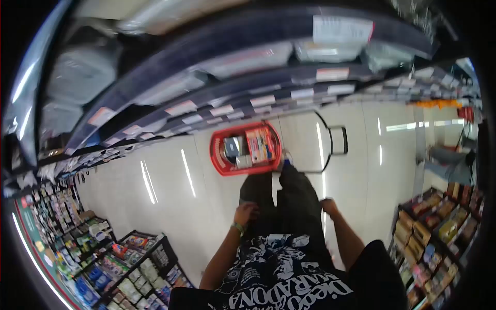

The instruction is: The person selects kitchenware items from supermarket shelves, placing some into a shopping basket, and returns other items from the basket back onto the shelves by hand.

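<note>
A red shopping basket (pixel 215 150) with a black handle (pixel 338 140) stands on the floor in front of my feet. Inside it lie a dark box (pixel 234 146) and a colourful printed package (pixel 260 145). My left hand (pixel 247 213) hangs beside my thigh, a band round its wrist, the fingers curled and blurred. On the other side, my right hand (pixel 329 206) hangs near the other leg, its fingers partly curled. Neither hand touches the basket, and whether anything small is in them cannot be made out.
Shelves with price labels (pixel 333 74) and wrapped goods run across the top. Stocked display racks stand at lower left (pixel 135 268) and lower right (pixel 434 222). A person's legs (pixel 450 164) show at the right edge. The tiled floor (pixel 170 181) reflects ceiling lights.
</note>
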### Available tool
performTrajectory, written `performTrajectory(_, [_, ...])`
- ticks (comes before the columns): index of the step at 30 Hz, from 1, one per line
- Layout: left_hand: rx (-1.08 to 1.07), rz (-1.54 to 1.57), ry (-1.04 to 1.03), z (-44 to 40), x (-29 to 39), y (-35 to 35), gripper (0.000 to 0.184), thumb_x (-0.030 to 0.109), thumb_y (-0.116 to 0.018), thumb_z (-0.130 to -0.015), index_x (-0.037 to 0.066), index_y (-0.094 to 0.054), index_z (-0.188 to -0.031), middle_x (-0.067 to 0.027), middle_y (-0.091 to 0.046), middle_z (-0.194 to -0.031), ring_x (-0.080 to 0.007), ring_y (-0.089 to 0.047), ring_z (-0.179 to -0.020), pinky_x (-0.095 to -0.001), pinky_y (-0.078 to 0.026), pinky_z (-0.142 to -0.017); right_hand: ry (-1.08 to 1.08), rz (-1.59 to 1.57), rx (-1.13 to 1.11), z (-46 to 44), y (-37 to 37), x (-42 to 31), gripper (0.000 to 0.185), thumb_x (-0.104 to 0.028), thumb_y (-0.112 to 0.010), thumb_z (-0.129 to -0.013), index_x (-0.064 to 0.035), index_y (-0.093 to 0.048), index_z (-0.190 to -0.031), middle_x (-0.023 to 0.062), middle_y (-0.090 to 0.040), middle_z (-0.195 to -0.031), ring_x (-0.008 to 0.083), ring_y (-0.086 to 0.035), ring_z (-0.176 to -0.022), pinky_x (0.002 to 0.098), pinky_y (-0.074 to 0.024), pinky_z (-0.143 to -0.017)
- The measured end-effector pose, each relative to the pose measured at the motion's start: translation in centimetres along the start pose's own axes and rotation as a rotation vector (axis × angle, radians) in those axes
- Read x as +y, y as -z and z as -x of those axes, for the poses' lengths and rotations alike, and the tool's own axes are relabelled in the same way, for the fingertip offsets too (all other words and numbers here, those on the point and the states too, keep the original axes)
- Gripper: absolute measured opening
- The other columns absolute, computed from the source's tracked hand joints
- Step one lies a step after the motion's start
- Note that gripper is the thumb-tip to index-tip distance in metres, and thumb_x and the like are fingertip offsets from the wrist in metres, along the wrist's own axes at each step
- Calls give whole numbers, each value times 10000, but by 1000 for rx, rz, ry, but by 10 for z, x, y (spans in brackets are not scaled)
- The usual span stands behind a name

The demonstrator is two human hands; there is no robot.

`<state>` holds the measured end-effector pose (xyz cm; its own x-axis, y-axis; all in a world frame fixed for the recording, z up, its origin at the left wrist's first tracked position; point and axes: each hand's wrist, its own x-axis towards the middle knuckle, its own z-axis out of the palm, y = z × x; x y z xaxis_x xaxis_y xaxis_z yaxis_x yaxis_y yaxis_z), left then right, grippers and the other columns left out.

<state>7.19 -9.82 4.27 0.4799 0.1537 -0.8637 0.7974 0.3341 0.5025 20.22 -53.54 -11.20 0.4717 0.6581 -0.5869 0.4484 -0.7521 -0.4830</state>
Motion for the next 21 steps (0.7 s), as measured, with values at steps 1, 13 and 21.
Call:
performTrajectory(1, [31,220,135,3,7,-1,235,121,-507,-909,71,-610,-1114,-118,-681,-978,-218,-691,-787,-333,-561,-617,-95,-100,18,2,-3,-2,191,-132,-596,-730,-110,-717,-876,98,-698,-893,290,-649,-834,409,-526,-762])
performTrajectory(13, [105,-45,438,-113,-44,-3,232,120,-466,-910,49,-589,-1093,-121,-674,-991,-200,-660,-729,-359,-552,-597,-601,-508,-42,-55,57,-79,243,-204,-527,-853,-16,-672,-907,197,-678,-951,362,-657,-889,419,-527,-780])
performTrajectory(21, [0,-109,423,-199,-54,2,235,106,-522,-861,42,-603,-1072,-103,-659,-940,-180,-629,-706,-313,-522,-575,-321,-407,12,-184,35,-129,195,-83,-476,-811,-11,-656,-790,208,-655,-881,392,-635,-860,457,-522,-771])
